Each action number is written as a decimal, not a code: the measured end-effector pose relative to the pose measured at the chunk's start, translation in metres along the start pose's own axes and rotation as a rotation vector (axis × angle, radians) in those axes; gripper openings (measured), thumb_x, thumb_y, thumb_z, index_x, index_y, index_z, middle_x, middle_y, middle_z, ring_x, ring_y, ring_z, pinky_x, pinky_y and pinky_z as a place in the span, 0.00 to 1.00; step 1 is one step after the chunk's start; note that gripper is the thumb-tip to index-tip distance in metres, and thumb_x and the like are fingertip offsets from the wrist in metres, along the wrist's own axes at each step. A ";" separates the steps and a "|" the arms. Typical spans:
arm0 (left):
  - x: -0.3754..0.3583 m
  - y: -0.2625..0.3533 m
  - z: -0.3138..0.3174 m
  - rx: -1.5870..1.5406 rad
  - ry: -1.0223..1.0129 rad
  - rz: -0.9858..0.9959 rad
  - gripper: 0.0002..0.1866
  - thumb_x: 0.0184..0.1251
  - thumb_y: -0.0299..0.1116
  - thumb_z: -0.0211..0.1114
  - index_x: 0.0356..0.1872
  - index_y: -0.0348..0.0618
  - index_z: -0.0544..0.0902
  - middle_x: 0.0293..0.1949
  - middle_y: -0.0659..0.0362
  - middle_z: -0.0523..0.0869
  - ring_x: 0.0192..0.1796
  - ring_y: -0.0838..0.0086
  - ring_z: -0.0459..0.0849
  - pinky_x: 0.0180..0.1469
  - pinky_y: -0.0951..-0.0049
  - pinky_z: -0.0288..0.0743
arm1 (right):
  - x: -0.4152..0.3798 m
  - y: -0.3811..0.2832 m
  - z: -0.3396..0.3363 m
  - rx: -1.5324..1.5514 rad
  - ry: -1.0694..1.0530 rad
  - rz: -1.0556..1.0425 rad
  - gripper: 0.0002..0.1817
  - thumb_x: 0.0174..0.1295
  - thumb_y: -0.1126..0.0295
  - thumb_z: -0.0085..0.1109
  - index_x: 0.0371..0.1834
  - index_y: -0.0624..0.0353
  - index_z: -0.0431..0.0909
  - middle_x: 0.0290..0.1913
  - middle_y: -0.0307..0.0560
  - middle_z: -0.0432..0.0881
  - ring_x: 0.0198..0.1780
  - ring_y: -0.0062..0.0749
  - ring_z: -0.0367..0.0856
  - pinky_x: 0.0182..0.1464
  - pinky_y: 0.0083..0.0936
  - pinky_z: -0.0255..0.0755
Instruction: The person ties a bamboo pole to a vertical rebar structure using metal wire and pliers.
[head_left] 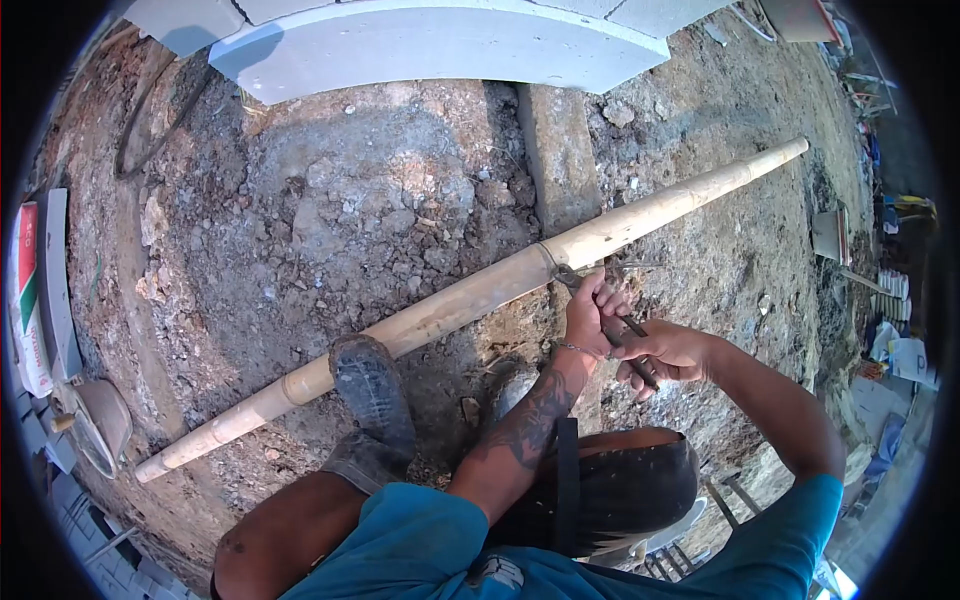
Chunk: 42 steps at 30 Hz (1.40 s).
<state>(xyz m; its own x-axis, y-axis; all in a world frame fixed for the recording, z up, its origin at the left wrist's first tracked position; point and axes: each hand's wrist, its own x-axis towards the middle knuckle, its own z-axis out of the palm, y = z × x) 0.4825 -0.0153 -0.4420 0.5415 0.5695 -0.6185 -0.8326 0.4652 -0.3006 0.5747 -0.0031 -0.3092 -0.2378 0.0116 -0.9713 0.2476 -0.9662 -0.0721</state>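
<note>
A long bamboo pole [460, 302] lies slantwise across the dirt. My left hand [595, 310], at the end of a tattooed forearm, is closed around a dark metal tool that looks like pincers [566, 277]. The tool's head touches the pole near a dark ring around the bamboo. My right hand [665, 352] is closed around the lower handle, just beside my left hand. Fingers hide much of the tool. A thin wire or rod [640, 265] sticks out near its head. My left boot [372, 385] presses on the pole.
A pale block wall [440, 55] stands ahead. A narrow concrete strip [562, 150] runs from it toward the pole. Rubble [400, 225] covers the ground. At left are a printed bag [30, 310] and a pan-like container [98, 420]; a trowel-like tool [832, 238] lies at right.
</note>
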 end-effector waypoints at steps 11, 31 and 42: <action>-0.003 0.001 0.003 -0.050 -0.060 0.009 0.16 0.62 0.40 0.62 0.20 0.51 0.66 0.16 0.69 0.64 0.19 0.82 0.65 0.27 0.78 0.67 | 0.001 -0.003 0.011 -0.305 0.252 -0.030 0.16 0.61 0.64 0.55 0.30 0.72 0.73 0.24 0.47 0.75 0.21 0.28 0.76 0.22 0.27 0.76; 0.002 -0.006 0.007 0.672 0.563 0.194 0.13 0.59 0.36 0.62 0.33 0.38 0.69 0.19 0.62 0.70 0.19 0.76 0.70 0.23 0.68 0.74 | 0.017 0.014 0.008 -0.838 0.385 0.018 0.15 0.61 0.62 0.55 0.31 0.67 0.71 0.23 0.52 0.78 0.25 0.39 0.80 0.28 0.36 0.73; -0.007 0.004 0.021 0.157 0.255 0.004 0.21 0.67 0.51 0.55 0.21 0.48 0.65 0.19 0.66 0.62 0.20 0.79 0.64 0.25 0.75 0.64 | -0.001 0.007 -0.001 0.088 0.041 0.011 0.24 0.61 0.57 0.56 0.49 0.68 0.66 0.39 0.59 0.79 0.36 0.41 0.82 0.39 0.38 0.79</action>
<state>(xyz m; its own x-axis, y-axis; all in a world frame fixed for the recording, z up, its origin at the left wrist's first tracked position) 0.4779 -0.0036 -0.4236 0.4749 0.3924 -0.7877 -0.7957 0.5739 -0.1938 0.5777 -0.0098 -0.3094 -0.1966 0.0097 -0.9804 0.1657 -0.9852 -0.0430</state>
